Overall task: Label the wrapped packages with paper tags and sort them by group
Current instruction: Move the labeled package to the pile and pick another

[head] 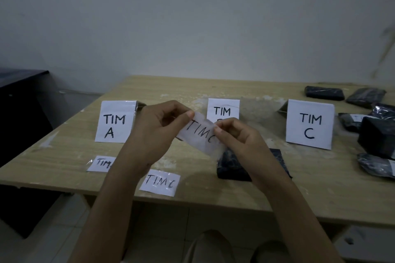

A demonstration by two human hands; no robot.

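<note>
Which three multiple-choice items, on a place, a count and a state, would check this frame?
1. Where does the nearest dark package lie? A on the floor; B on the table, below the right hand; C on a shelf.
2. How many signs stand on the table? A two; B three; C five.
3. The held tag is: A lying flat; B pinched by both hands; C stuck down.
Answers: B, it lies on the table under that wrist; B, the TIM A sign, middle sign and TIM C sign stand; B, the left hand and right hand pinch its ends.
</note>
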